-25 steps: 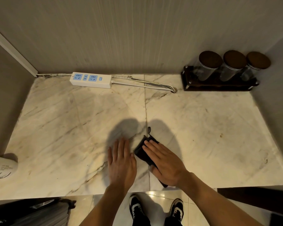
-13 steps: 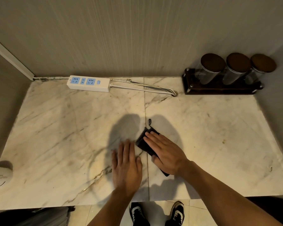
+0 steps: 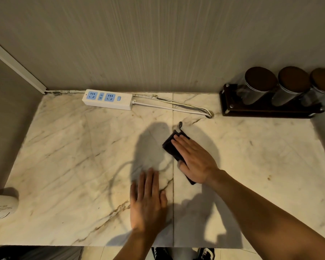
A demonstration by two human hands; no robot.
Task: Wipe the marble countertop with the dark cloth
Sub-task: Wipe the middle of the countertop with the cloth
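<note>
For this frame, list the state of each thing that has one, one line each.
dark cloth: flat on the marble, pinned under the right hand.
right hand: open, palm down on the cloth.
left hand: open, flat on the bare countertop.
power strip: sockets empty, cord attached.
three jars: lidded, upright in a dark rack.
</note>
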